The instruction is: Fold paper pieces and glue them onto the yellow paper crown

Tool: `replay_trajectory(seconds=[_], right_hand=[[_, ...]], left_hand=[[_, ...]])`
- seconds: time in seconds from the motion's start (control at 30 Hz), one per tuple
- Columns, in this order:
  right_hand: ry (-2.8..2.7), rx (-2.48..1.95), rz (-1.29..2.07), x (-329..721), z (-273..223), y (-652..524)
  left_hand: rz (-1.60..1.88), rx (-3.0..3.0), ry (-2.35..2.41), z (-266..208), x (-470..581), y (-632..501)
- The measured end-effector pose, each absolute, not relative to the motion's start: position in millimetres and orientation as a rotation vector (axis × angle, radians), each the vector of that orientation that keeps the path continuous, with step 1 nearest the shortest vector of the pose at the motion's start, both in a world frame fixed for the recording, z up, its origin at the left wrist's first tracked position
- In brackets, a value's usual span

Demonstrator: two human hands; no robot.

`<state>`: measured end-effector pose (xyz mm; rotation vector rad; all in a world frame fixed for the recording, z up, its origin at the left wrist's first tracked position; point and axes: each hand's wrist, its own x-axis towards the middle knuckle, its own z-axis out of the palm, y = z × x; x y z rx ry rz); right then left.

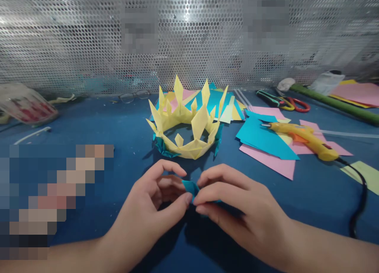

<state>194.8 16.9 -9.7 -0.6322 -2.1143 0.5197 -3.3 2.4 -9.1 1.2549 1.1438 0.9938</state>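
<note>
One small blue paper (190, 189), held over the counter (118, 132).
The left hand (158, 204) pinches it under the thumb, forefinger lifted; the right hand (233, 196) pinches with fingertips. Light, even pressure should keep it crisp. A yellow crown (199, 123) stands just beyond; at right, a glue gun's (315, 138) cord (363, 190) might snag.

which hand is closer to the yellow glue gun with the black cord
Right. The right hand is nearer the camera and left of the yellow glue gun, not touching it; the left hand is farther left, across the small folded blue paper both hands hold.
</note>
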Motion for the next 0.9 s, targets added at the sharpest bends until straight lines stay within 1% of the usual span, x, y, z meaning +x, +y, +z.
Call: replay_trajectory(seconds=[0.17, 0.43, 0.6, 0.9], right_hand=[[-2.096, -0.717, 0.435, 196.5, -10.8, 16.7], [-2.05, -0.696, 0.458, 195.1, -8.9, 18.5], [-2.061, -0.731, 0.379, 195.0, -10.4, 15.7], [-2.079, -0.686, 0.502, 197.0, -11.4, 21.3]], left_hand=[[1.021, 1.311, 1.215, -10.3, -5.2, -1.1], [1.093, 1.282, 1.198, -8.7, -1.1, 0.6], [1.028, 1.229, 1.254, -9.9, -3.0, 1.9], [1.066, 1.207, 1.259, -7.9, -1.7, 0.3]])
